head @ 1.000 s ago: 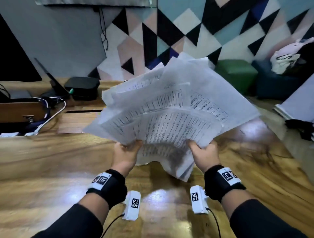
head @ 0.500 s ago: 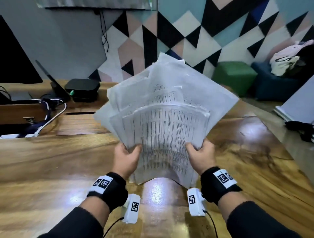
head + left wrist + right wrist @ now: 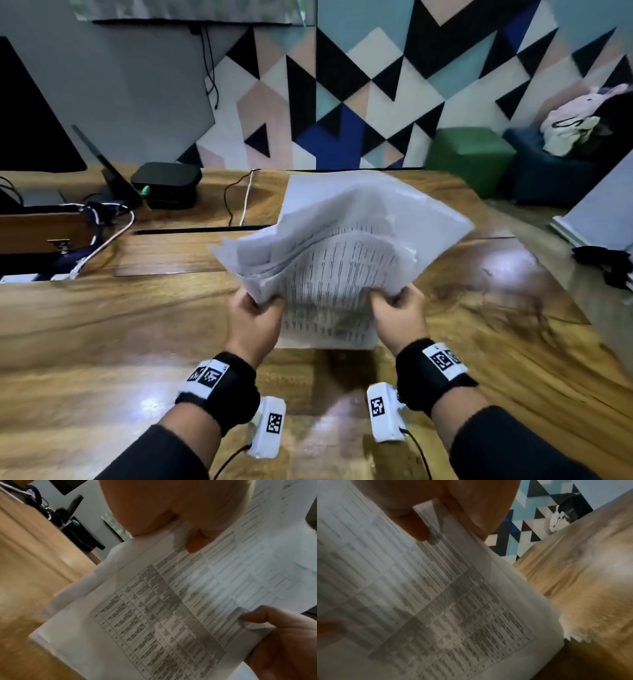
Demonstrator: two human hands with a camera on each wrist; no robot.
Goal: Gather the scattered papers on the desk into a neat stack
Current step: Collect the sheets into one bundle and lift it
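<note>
We've got the papers (image 3: 342, 260) pinched at both side edges, left hand (image 3: 255, 322) and right hand (image 3: 399, 313) each with a clenched grip, bottom edge on or just above the counter (image 3: 102, 342), probably to tap the fanned sheets square.

Papers (image 3: 346, 246): bending in a messy bunch, bottom edge touching the tabletop (image 3: 102, 342).
Left hand (image 3: 255, 323): gripping the bunch's left side.
Right hand (image 3: 399, 313): gripping the right side.
Black box (image 3: 166, 185): sitting far back, cables beside it.
</note>
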